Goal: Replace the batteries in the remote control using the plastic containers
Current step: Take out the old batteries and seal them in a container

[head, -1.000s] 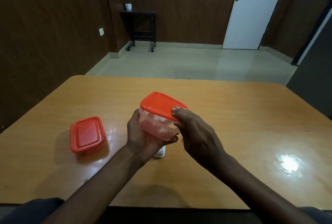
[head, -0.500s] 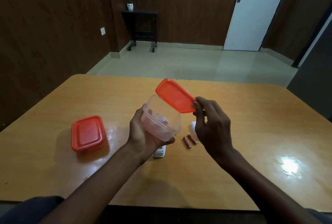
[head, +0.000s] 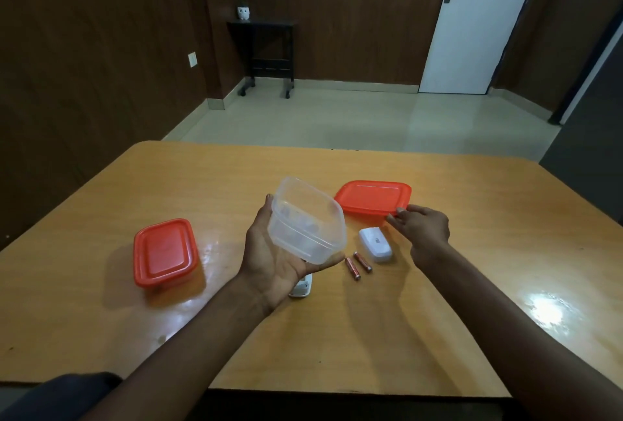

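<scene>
Fingers (head: 397,215) of the right hand (head: 423,230) pinch the near edge of the orange lid (head: 372,197), thumb side hidden, lid lying flat or nearly so on the bench (head: 472,252); whether it fully rests there I cannot tell

Left hand (head: 269,252) palm up, fingers curled under and around the clear open container (head: 305,221), which is lifted off the bench and tipped with its mouth facing away and up; faint shapes show through its wall, too blurred to name

On the bench, between the two hands: two small batteries (head: 357,265), copper-and-dark, side by side and almost parallel, just right of the left palm. Beside them, nearer the right hand, a small white piece (head: 376,245), rounded, with a dark mark on top, likely the remote's cover

White remote control (head: 301,287) mostly hidden below the left hand, only its near end showing, flat on the bench

Second container (head: 163,252) stands well left of the rest, orange lid on, untouched

Far side of the room: white door (head: 478,22), dark wood walls, small black stand (head: 266,49) with a white figurine (head: 243,13) on top

Dark sleeve (head: 57,393) at lower left of view
</scene>
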`<state>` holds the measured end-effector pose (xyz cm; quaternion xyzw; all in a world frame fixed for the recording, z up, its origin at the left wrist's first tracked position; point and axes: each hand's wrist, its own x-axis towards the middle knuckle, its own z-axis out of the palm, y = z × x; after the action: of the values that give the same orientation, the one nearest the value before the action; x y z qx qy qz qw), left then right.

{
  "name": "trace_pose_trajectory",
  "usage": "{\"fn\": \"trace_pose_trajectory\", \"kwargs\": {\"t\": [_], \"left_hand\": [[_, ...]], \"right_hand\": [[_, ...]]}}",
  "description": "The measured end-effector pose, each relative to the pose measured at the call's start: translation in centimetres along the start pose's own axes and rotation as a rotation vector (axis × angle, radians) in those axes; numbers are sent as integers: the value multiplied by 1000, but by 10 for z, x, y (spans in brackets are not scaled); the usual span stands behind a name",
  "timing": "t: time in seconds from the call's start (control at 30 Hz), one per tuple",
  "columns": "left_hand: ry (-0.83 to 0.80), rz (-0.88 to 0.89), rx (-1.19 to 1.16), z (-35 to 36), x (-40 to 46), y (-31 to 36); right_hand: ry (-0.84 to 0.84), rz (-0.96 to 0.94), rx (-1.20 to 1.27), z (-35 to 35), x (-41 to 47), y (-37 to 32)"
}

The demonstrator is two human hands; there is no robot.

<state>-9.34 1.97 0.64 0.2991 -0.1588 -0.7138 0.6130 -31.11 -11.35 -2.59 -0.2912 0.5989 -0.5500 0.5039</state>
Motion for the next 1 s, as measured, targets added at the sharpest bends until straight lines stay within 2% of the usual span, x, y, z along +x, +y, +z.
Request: {"fn": "trace_pose_trajectory", "kwargs": {"t": [0.1,0.23,0.3,0.43,0.53,0.63,0.77,1.0], "left_hand": [[4,-17,29,-2,2,0],[-20,-8,71,-2,4,-3],[-37,-33,61,-2,5,-6],[-24,-63,83,2,6,-22],[-50,-62,168,13,-2,-39],[-64,-48,334,19,-7,-55],[26,160,758,22,-7,-76],[-46,-57,759,28,-12,-101]], "right_hand": [[75,8,-131,-4,5,4],[155,-102,-329,-8,-4,5],[128,-155,-357,-7,-21,1],[-93,-200,-317,-11,-73,-11],[-125,-332,-494,-31,-98,-15],[-66,-454,-664,-58,-102,-21],[23,-492,-781,-97,-96,-28],[17,-398,-992,-139,-84,-22]]}}
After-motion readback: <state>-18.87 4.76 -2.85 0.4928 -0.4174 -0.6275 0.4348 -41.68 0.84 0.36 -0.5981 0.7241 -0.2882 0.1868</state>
